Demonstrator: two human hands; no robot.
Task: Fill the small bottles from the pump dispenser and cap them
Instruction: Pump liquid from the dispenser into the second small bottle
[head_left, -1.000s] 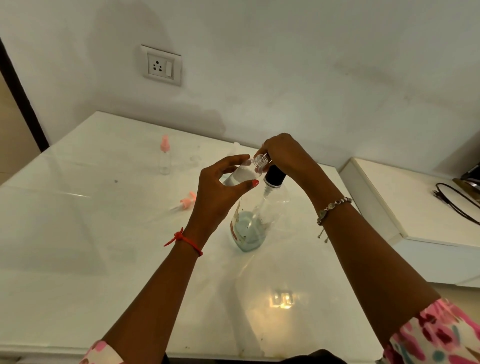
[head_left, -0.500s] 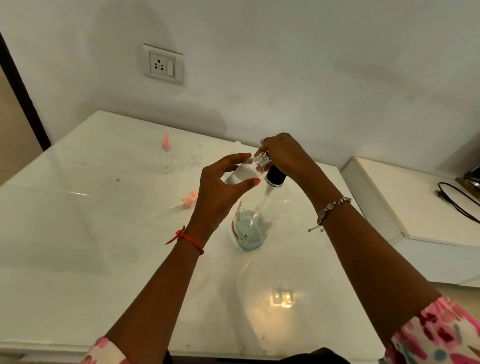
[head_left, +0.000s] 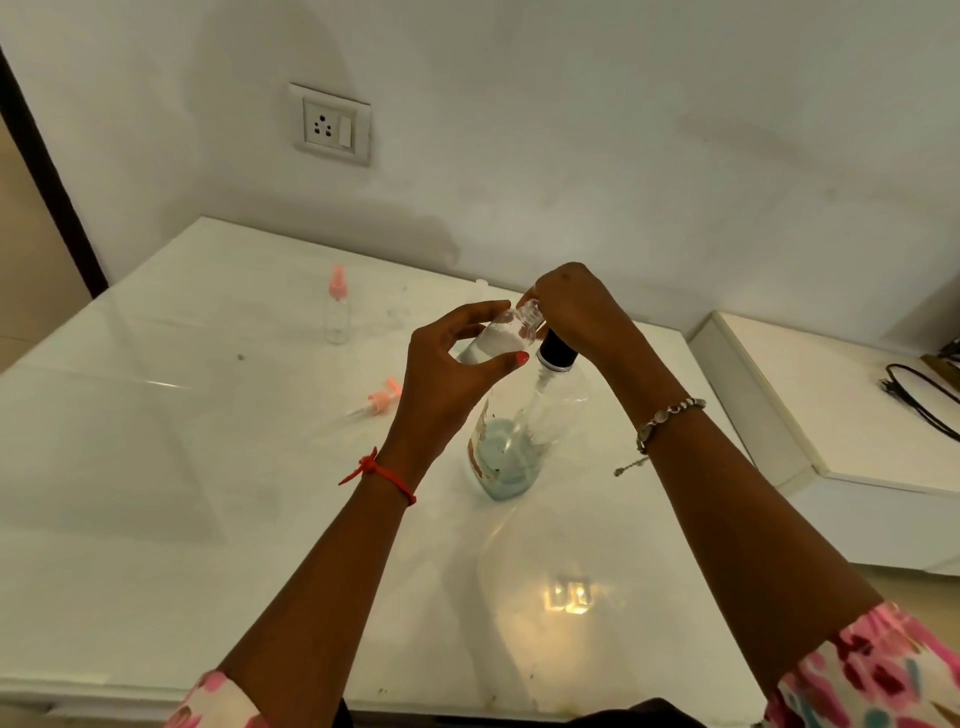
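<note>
My left hand (head_left: 441, 374) holds a small clear plastic bottle (head_left: 501, 335) in the air above the glossy white table (head_left: 156, 467). The thumb is on the near side and the fingers are curled round the far side, so the bottle's body is pinched between them. It is tilted, with its open threaded neck pointing up and to the right, and the body looks whitish below the neck. That neck sits right against my right hand (head_left: 576, 306), whose fingers are curled down round the top of the large clear pump dispenser bottle (head_left: 524, 431). They hide the pump head, and only the black collar shows beneath them. I cannot tell whether the spout is actually in the small bottle's mouth. The dispenser stands upright on the table near its middle, with a low pool of pale blue liquid in the bottom. Well off to the left, a second small clear bottle (head_left: 336, 312) stands upright with a pink cap on it. Between that one and my left wrist, a loose pink spray cap (head_left: 382, 400) lies on its side on the table. A red thread (head_left: 384, 473) circles my left wrist and a beaded metal bracelet (head_left: 670, 418) my right. A white wall socket (head_left: 332, 124) sits above the table, and a black cable (head_left: 919, 400) lies on the white side counter (head_left: 831, 415) at the right.
</note>
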